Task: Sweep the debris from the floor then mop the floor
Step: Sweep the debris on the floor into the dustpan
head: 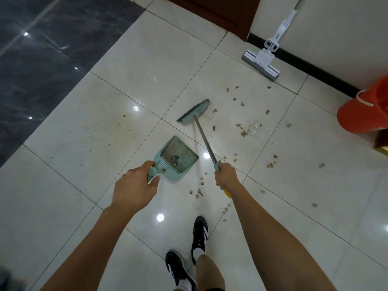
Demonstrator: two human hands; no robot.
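My left hand [134,185] grips the handle of a teal dustpan [176,158], which is tilted over the white tiled floor [147,59] with a few bits inside. My right hand [225,178] holds the metal shaft of a teal broom [194,112]; its head is just beyond the dustpan's mouth. Brown debris pieces [243,133] are scattered to the right of the broom, and more debris [198,191] lies near my feet. A yellowish stain [117,131] speckles the tile on the left. A white flat mop [262,61] leans against the wall at the upper right.
An orange bucket [363,110] stands at the right edge by the black skirting. A dark marble strip [42,59] runs along the left. A brown door [220,11] is at the top. My two black shoes [199,234] are at the bottom centre.
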